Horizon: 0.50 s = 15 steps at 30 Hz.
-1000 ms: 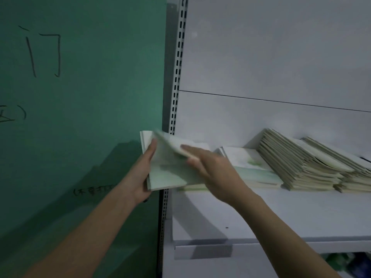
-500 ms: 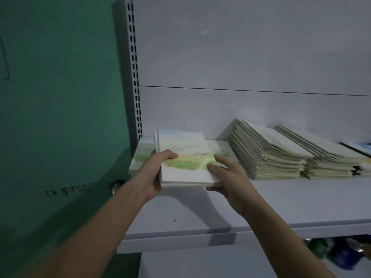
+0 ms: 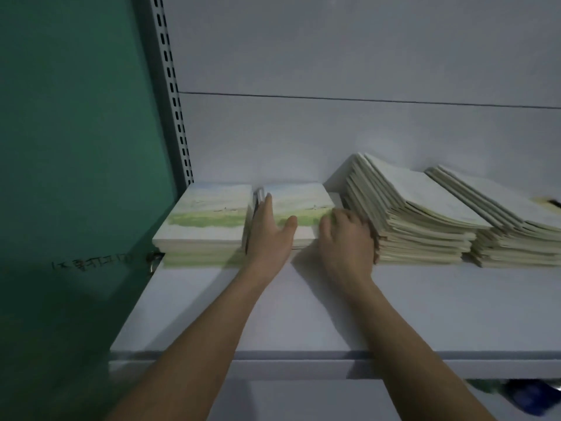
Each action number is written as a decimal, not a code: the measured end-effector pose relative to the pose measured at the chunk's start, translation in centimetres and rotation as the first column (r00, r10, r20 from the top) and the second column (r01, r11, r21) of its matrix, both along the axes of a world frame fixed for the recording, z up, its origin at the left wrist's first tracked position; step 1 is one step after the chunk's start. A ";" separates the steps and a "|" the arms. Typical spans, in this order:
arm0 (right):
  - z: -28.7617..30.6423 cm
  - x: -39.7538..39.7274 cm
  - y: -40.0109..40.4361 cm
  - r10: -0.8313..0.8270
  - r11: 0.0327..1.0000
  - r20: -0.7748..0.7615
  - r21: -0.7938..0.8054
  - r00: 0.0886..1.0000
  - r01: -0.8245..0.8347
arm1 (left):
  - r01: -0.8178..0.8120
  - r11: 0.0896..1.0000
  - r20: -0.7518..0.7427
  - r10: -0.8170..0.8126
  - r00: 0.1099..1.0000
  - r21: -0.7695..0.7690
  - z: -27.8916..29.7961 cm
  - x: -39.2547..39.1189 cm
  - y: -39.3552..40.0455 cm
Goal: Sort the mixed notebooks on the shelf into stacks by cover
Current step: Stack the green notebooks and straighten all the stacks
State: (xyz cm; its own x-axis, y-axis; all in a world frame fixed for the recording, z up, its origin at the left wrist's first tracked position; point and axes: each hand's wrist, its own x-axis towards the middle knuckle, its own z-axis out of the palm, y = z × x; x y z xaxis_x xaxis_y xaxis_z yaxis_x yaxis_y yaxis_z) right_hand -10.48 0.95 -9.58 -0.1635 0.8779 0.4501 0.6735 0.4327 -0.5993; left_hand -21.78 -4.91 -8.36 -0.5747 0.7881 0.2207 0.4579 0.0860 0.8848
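Note:
Two low stacks of notebooks with pale sky and green meadow covers lie side by side on the white shelf (image 3: 303, 314). The left meadow stack (image 3: 209, 217) sits by the shelf's left edge. My left hand (image 3: 267, 235) grips the left side of the right meadow stack (image 3: 300, 205), thumb on its cover. My right hand (image 3: 346, 241) holds that stack's right front corner, wedged against a tall fanned stack of cream notebooks (image 3: 416, 214). A second cream stack (image 3: 510, 226) lies further right.
A green wall (image 3: 76, 147) with handwriting borders the shelf on the left, beside a slotted metal upright (image 3: 173, 95). The white back panel rises behind the stacks. A dark-marked notebook (image 3: 546, 202) peeks at the far right. Coloured items show below the shelf (image 3: 528, 396).
Both hands carried the meadow notebooks from in front of the wall onto the shelf and set them down to the right of the left meadow stack. The view shifted right and closer.

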 end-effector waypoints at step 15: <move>-0.9 1.8 1.2 0.031 0.955 -0.336 -0.269 0.941 -0.127 | 0.128 0.990 -0.038 -0.126 0.991 0.055 -1.7 -1.8 1.5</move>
State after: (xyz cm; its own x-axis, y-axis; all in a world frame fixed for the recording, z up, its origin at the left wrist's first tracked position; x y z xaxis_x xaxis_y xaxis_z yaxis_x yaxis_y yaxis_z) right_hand -8.67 2.15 -10.52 -0.1250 0.9663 0.2250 0.3914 0.2564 -0.8838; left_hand -23.57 -3.39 -10.03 -0.4619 0.8397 0.2856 0.4920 -0.0254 0.8702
